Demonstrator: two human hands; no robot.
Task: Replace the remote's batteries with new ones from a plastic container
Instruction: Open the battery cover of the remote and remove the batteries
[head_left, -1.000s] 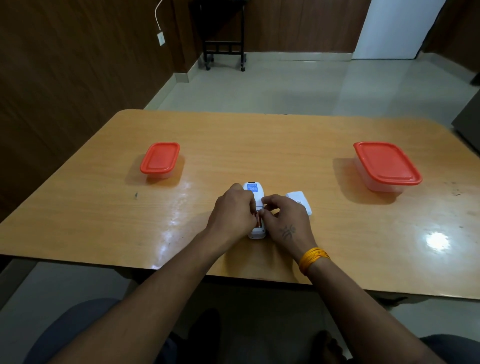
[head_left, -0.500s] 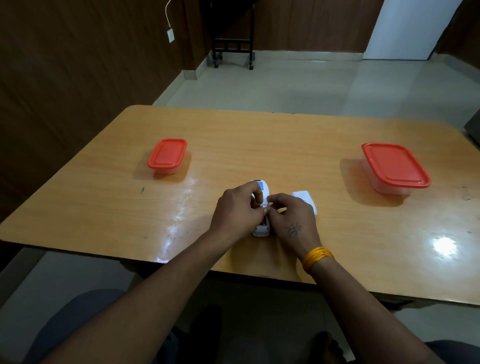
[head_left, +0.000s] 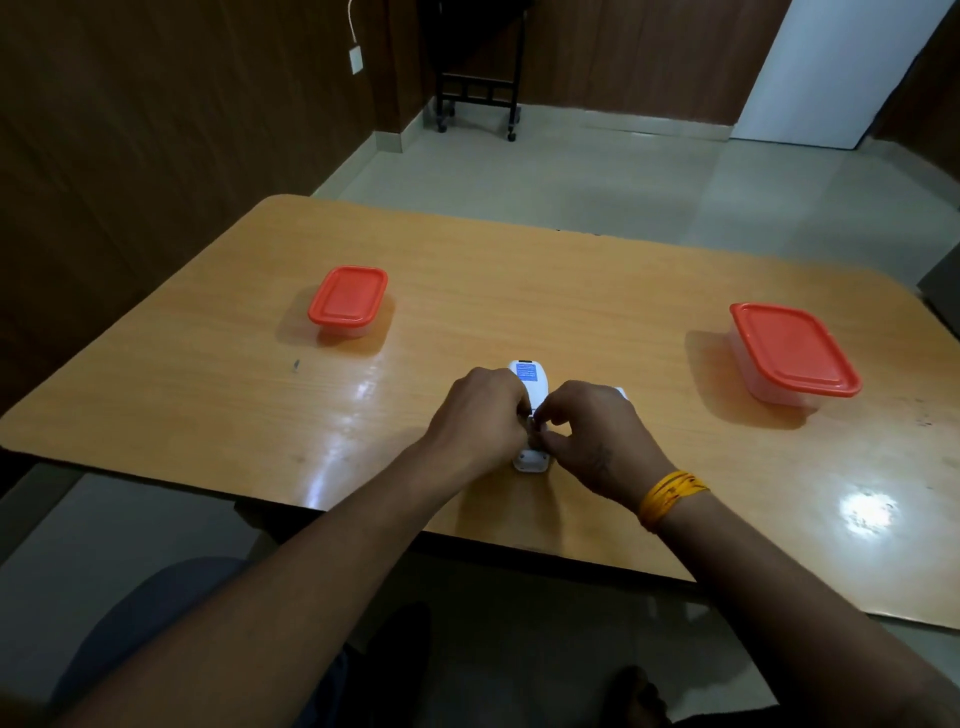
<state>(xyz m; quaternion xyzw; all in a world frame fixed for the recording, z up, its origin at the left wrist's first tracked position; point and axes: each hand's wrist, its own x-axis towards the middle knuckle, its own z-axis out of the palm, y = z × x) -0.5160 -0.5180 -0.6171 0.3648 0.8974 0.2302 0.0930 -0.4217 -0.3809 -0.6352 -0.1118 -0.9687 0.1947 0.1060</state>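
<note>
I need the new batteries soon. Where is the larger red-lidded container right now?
In the head view, the larger container sits lid on at the table's right side, beyond the right hand.

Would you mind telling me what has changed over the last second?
Little: the right hand has shifted over the white cover, hiding most of it. Both hands, left hand included, still work at the remote; both containers stay lidded.

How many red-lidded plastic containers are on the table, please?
2. A smaller container sits on the left part of the table; a larger container sits on the right. Both lids are on. None seems hidden.
</note>
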